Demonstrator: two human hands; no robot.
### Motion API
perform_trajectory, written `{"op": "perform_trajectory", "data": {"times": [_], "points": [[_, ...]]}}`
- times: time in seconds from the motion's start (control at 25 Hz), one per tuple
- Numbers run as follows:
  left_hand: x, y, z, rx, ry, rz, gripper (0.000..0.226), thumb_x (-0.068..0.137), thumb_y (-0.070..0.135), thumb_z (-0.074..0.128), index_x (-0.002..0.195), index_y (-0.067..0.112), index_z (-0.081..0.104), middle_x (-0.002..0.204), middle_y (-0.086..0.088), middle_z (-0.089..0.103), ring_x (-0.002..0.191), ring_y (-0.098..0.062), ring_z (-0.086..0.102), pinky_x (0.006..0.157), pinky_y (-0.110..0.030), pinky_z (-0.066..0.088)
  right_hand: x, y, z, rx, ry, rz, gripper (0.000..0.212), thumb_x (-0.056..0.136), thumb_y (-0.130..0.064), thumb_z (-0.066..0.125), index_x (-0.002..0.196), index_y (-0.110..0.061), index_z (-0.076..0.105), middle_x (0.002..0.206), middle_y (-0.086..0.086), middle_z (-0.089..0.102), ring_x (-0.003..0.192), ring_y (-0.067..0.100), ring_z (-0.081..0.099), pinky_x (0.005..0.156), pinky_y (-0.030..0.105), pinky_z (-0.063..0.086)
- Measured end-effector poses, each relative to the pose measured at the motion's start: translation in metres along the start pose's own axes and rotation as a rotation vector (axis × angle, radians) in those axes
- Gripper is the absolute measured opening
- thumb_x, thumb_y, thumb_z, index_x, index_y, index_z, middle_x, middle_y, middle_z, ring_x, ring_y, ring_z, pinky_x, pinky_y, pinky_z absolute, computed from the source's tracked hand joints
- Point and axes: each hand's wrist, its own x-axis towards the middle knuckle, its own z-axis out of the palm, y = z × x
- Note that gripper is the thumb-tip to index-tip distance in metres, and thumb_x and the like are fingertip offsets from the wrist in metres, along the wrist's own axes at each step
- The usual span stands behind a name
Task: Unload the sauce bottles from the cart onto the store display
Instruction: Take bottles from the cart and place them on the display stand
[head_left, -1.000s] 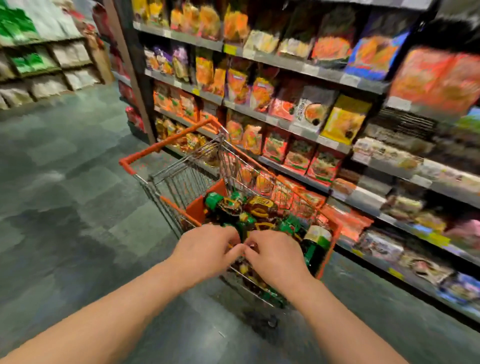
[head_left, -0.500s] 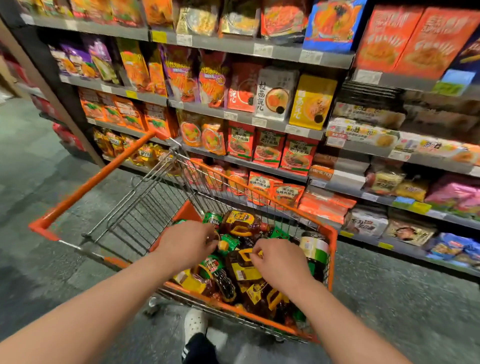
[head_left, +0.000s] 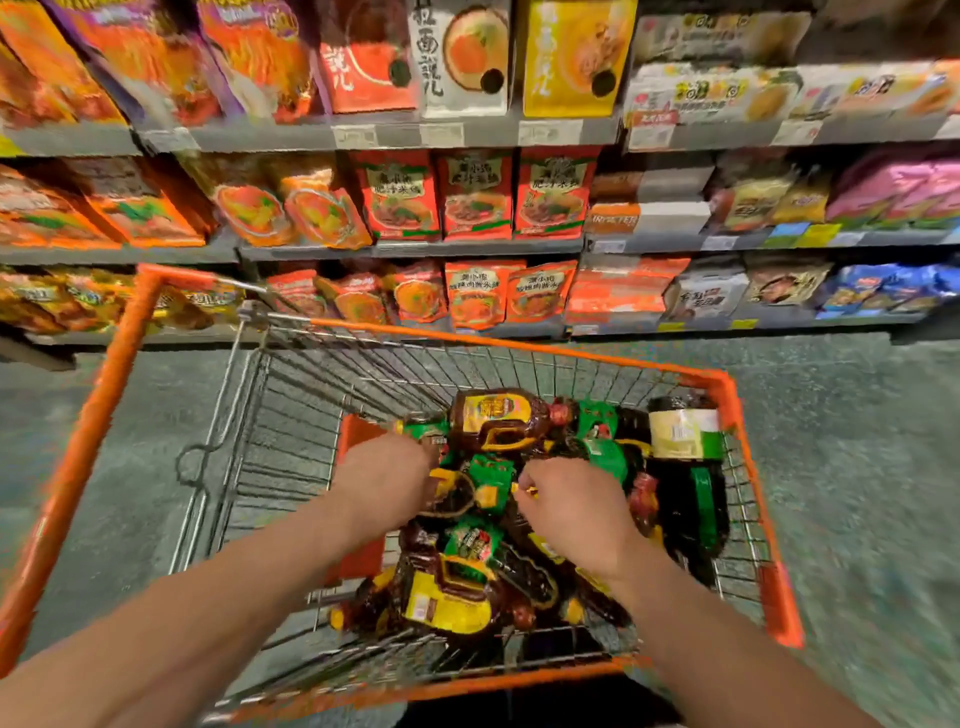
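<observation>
Dark sauce bottles (head_left: 498, 431) with yellow labels and green caps lie heaped in the orange-rimmed wire cart (head_left: 737, 415). The left hand (head_left: 387, 480) and right hand (head_left: 571, 512) reach down into the heap, fingers curled among bottles; what either grips I cannot tell. Shelves (head_left: 405, 248) of packets stand at twelve o'clock.

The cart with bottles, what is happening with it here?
A person reaches with both hands into the orange cart, which is parked in front of shelves of packaged food. The left hand and the right hand are down among the pile of sauce bottles. Their fingers are hidden, so a grip cannot be confirmed. No bottle has been lifted out yet.
</observation>
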Motion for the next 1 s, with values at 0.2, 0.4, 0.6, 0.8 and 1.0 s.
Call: {"op": "perform_trajectory", "data": {"times": [0.2, 0.4, 0.6, 0.8, 1.0], "points": [[0.063, -0.011, 0.050, 0.089, -0.111, 0.087, 0.021, 0.094, 0.023, 0.050, 0.111, 0.019, 0.062, 0.103, -0.005, 0.063, 0.098, -0.027, 0.062, 0.073, -0.038, 0.056, 0.041, 0.016, 0.032, -0.009, -0.075, 0.052, 0.026, 0.099, -0.035, 0.038, 0.101, -0.025, 0.062, 0.092, -0.005, 0.063, 0.086, 0.016, 0.061, 0.068, 0.030, 0.053], [0.099, -0.011, 0.098, 0.102, -0.213, 0.166, 0.021, 0.092, 0.029, 0.055, 0.109, 0.022, 0.063, 0.109, -0.002, 0.064, 0.104, -0.025, 0.060, 0.075, -0.036, 0.053, 0.068, 0.016, 0.073, -0.045, -0.146, 0.055, 0.021, 0.097, -0.025, 0.043, 0.091, -0.021, 0.063, 0.084, -0.003, 0.061, 0.075, 0.020, 0.061, 0.053, 0.029, 0.046], [0.115, -0.009, 0.112, 0.194, -0.254, 0.166, 0.023, 0.088, 0.036, 0.056, 0.097, 0.018, 0.067, 0.097, -0.001, 0.068, 0.091, -0.024, 0.062, 0.061, -0.029, 0.044, 0.064, 0.002, 0.102, -0.044, -0.239, 0.003, 0.016, 0.093, -0.023, 0.047, 0.090, -0.019, 0.062, 0.084, 0.002, 0.062, 0.077, 0.025, 0.061, 0.052, 0.030, 0.033], [0.093, -0.013, 0.102, 0.204, -0.252, 0.113, 0.029, 0.085, 0.045, 0.057, 0.089, 0.018, 0.066, 0.091, 0.001, 0.068, 0.085, -0.024, 0.066, 0.058, -0.028, 0.042, 0.055, -0.016, 0.103, -0.029, -0.238, -0.026, 0.023, 0.094, -0.028, 0.044, 0.094, -0.016, 0.064, 0.088, 0.005, 0.064, 0.082, 0.029, 0.063, 0.054, 0.030, 0.036], [0.068, -0.034, 0.049, -0.042, -0.065, -0.112, 0.047, 0.081, 0.061, 0.057, 0.089, 0.015, 0.066, 0.089, -0.005, 0.069, 0.089, -0.027, 0.068, 0.063, -0.030, 0.046, 0.048, -0.047, 0.080, 0.126, -0.123, 0.018, 0.040, 0.096, -0.049, 0.040, 0.117, -0.023, 0.062, 0.108, 0.002, 0.066, 0.098, 0.024, 0.063, 0.073, 0.036, 0.052]]}}
